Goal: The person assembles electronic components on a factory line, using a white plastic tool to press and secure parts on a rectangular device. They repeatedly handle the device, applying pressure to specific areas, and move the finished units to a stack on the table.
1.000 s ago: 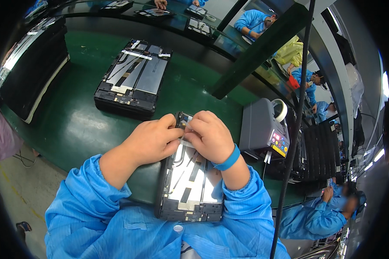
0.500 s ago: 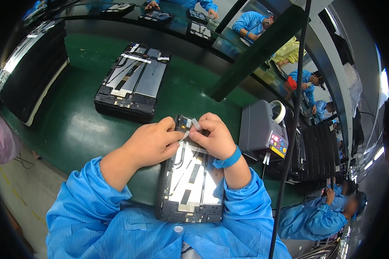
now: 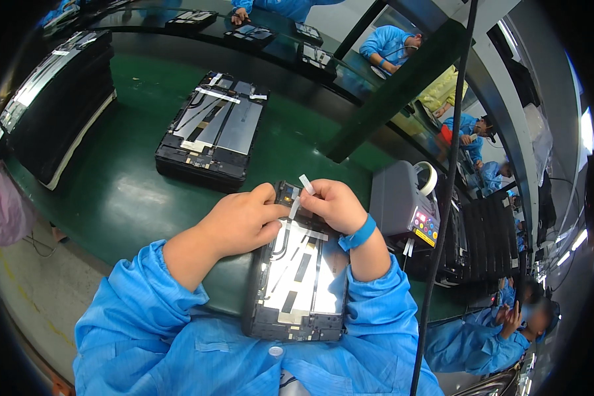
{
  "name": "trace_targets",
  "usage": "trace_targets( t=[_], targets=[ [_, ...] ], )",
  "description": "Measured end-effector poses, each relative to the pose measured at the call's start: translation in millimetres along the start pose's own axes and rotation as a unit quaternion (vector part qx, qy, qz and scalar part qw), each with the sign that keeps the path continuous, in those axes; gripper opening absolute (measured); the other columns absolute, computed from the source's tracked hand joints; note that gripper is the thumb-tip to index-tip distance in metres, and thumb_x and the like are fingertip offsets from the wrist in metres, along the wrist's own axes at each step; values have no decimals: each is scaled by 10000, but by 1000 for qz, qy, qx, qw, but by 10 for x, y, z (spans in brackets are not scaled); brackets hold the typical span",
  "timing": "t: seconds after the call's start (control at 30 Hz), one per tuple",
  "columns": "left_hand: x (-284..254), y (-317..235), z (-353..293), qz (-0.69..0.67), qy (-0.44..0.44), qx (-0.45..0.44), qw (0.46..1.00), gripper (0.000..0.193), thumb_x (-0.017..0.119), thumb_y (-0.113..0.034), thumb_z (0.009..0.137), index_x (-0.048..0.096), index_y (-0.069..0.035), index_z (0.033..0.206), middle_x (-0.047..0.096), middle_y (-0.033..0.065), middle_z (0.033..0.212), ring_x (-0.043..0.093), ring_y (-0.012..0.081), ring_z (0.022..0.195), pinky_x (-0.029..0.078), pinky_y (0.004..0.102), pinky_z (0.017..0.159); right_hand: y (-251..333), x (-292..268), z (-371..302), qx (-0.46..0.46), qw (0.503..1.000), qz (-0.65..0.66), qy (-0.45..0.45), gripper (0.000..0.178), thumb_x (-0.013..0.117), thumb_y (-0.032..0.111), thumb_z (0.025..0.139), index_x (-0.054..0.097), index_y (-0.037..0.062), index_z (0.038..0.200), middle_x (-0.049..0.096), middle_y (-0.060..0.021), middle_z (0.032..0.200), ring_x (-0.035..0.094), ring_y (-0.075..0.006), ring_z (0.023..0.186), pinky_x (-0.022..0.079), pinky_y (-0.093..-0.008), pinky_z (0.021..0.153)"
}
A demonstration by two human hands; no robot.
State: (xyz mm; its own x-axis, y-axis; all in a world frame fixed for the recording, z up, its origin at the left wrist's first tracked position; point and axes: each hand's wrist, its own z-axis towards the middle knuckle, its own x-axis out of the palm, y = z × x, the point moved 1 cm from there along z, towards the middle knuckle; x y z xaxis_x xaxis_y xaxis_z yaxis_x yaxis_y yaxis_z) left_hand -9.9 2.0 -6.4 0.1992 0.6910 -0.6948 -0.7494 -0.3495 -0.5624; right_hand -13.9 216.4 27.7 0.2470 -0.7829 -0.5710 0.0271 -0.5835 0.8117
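Note:
An opened tablet (image 3: 297, 277), its silvery inside facing up, lies close to my body at the table edge. My right hand (image 3: 336, 206), with a blue band at the wrist, pinches a short white strip of tape (image 3: 306, 184) above the tablet's far end. Just below those fingers, a second white strip (image 3: 294, 208) lies over the tablet's top part. My left hand (image 3: 241, 221) is curled at the far left corner, its index fingertip against the tablet beside that second strip. Whatever sits between its finger and thumb is hidden.
A stack of opened tablets (image 3: 211, 132) stands ahead on the green table (image 3: 135, 158). Taller stack (image 3: 59, 112) at far left. To the right are a grey tape dispenser (image 3: 402, 201) with a tape roll, a hanging black cable (image 3: 447, 204) and more stacked tablets. Co-workers sit beyond.
My right hand has risen slightly, and its white strip now points up more clearly. My left fingertips have come away from the strip they were touching. The whole view has shifted a little.

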Motion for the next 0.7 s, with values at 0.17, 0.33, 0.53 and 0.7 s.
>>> trace_targets(
  t=[0.17, 0.33, 0.53, 0.7],
  targets=[
    [11, 12, -13, -1, -11, 5, 1000, 274, 621, -130, 768, 683, -122, 1035, 521, 82, 895, 596, 255, 718, 496, 371, 641, 105, -12, 107, 48, 997, -55, 14, 254, 606, 215, 847, 661, -32, 836, 645, -95, 661, 595, -156, 597, 478, -297, 584],
    [3, 2, -11, 5, -7, 4, 1000, 273, 621, -133, 769, 683, -119, 1034, 521, 85, 890, 595, 256, 713, 496, 373, 635, 73, 7, 126, 55, 996, -69, 0, 254, 602, 210, 827, 661, -37, 833, 648, -101, 661, 603, -171, 590, 485, -312, 585],
    [-6, -3, -15, 4, -7, 4, 1000, 273, 619, -124, 763, 684, -118, 1029, 523, 88, 885, 594, 257, 707, 498, 375, 631, 74, 23, 144, 52, 991, -119, -5, 260, 601, 217, 822, 663, -35, 833, 643, -111, 650, 602, -189, 585, 482, -320, 587],
    [5, -1, -8, 4, -14, 8, 1000, 272, 618, -123, 762, 684, -117, 1026, 523, 88, 880, 595, 258, 709, 499, 373, 635, 104, 27, 123, 49, 992, -119, -8, 250, 602, 213, 824, 658, -30, 818, 636, -118, 645, 599, -208, 586, 476, -335, 587]
  ],
)
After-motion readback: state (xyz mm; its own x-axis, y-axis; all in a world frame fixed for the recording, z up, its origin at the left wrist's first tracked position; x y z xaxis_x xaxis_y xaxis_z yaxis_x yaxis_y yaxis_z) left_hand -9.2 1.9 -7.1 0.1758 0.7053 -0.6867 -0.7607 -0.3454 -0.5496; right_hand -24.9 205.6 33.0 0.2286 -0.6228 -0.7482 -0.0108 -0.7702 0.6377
